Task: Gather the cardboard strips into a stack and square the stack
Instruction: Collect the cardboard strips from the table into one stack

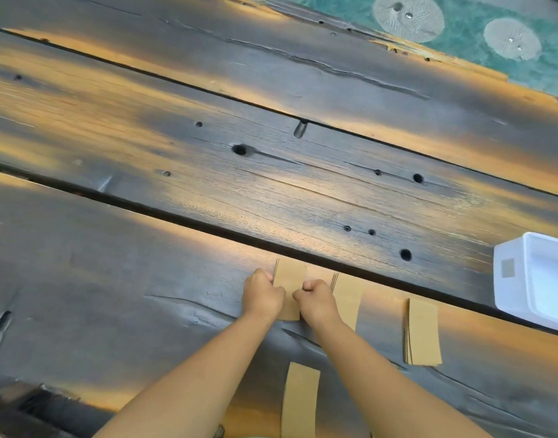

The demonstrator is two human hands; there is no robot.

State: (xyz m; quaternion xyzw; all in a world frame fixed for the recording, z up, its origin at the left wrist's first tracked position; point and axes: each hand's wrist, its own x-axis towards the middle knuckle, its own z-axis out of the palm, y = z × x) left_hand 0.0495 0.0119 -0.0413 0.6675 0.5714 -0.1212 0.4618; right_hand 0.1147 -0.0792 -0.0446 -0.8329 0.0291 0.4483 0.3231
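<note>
**Cardboard strips squared between two hands on a plank table**

Cardboard strips (pixel 288 287) sit stacked at about 6 o'clock on a dark, scorched wooden table (pixel 176 153) with holes and gaps between planks. Green patterned flooring (pixel 460 58) shows at 1 o'clock. Both forearms reach forward. The left hand (pixel 262 295) and right hand (pixel 315 298) are curled, pressing the stack's long sides between them. Other strip piles (pixel 423 330) lie at 4 and 6 o'clock; a white tray (pixel 505 279) sits at 3 o'clock.

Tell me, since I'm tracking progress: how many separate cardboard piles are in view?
4: one between both hands, one just right, one farther right, one nearest the body. Strips per pile unclear.
</note>
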